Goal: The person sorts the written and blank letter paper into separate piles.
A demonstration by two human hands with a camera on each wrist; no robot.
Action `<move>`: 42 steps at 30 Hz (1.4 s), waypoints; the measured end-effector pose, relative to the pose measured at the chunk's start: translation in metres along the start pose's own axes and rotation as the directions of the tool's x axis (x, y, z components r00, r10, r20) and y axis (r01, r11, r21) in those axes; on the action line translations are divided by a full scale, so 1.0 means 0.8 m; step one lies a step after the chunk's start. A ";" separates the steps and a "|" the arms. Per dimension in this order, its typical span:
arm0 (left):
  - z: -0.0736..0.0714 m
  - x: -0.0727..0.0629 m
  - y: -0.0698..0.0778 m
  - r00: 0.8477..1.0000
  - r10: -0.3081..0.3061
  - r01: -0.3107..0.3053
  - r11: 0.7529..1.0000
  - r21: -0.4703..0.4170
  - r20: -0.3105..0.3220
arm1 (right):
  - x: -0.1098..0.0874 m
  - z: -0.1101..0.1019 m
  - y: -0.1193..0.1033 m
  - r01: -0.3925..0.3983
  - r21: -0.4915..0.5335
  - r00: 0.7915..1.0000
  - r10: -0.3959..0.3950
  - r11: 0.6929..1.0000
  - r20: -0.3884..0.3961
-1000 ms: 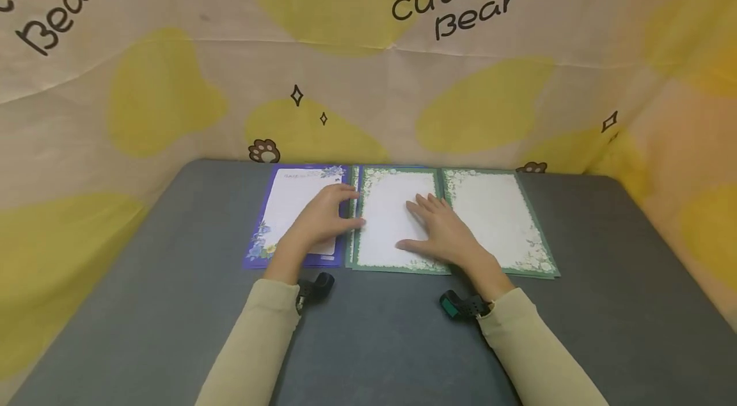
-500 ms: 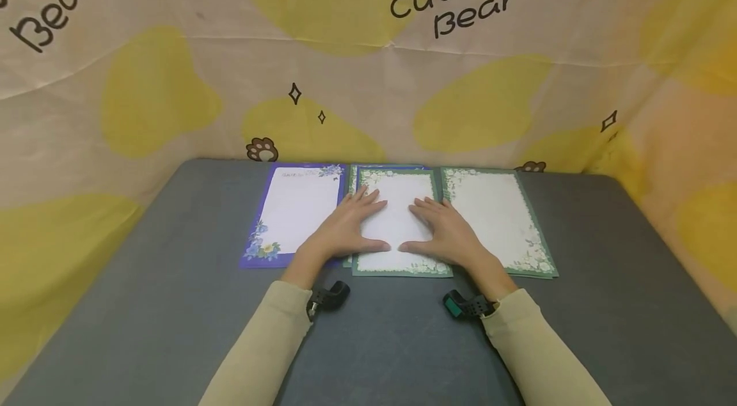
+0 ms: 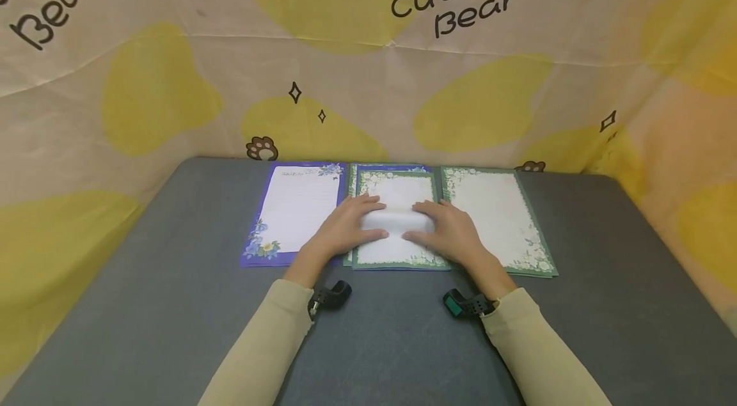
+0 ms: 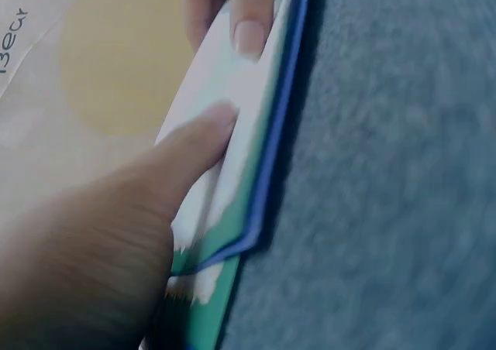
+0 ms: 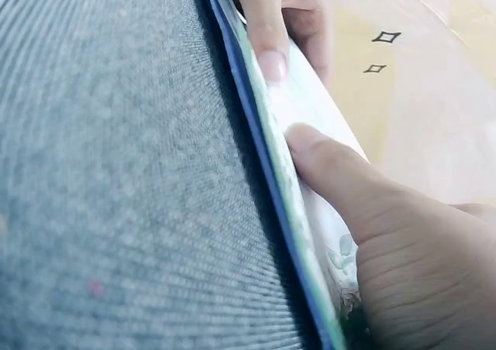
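Note:
In the head view, a white sheet of paper with a green floral border [image 3: 397, 187] lies in the middle. Its central strip bulges upward between my two hands. My left hand [image 3: 340, 227] pinches it at the left side, thumb nearer me and fingers beyond. On the right, my right hand [image 3: 455, 234] pinches it the same way. Both wrist views show the thumbs pressing on the white face, with a blue edge [image 4: 273, 152] right under the green one. Another green-bordered sheet sticks out beneath, at the left. How many layers my hands hold cannot be told.
A lined sheet with a blue-purple floral border [image 3: 296, 208] lies to the left. Green-bordered sheets [image 3: 489, 214] lie stacked to the right. All rest on a grey table [image 3: 368, 342], with a patterned cloth [image 3: 357, 73] hanging behind it.
My left hand has moved right from the sheet's left edge onto the middle sheet. Both hands have drawn its centre up into a bulge; the right hand has barely shifted.

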State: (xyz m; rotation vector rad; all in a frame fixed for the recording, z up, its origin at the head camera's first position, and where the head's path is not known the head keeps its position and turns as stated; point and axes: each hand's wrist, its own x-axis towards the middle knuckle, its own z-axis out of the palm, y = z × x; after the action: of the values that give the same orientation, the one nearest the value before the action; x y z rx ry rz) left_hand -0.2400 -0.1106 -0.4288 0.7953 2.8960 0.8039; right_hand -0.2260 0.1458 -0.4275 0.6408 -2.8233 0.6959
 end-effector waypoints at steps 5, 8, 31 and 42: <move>0.002 -0.001 0.003 0.997 -0.051 0.048 0.998 -0.047 -0.064 | 0.001 0.002 0.003 -0.016 0.081 0.997 0.022 0.997 -0.073; 0.004 -0.001 0.003 0.988 -0.115 0.106 0.990 -0.094 -0.099 | 0.003 0.001 0.005 -0.082 0.151 0.980 0.107 0.985 -0.167; 0.005 0.000 0.000 0.989 -0.097 0.078 0.983 -0.166 -0.108 | 0.001 -0.005 0.001 -0.239 0.621 0.901 0.410 0.746 -0.145; 0.000 0.000 0.006 0.862 -0.346 0.218 0.912 -0.347 -0.369 | 0.007 -0.006 0.002 -0.170 0.693 0.892 0.408 0.701 -0.194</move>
State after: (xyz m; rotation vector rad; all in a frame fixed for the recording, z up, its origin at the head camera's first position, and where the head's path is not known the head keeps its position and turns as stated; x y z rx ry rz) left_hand -0.2377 -0.1068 -0.4262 0.1613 3.0147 1.4799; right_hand -0.2314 0.1475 -0.4230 0.0971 -2.3214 1.7333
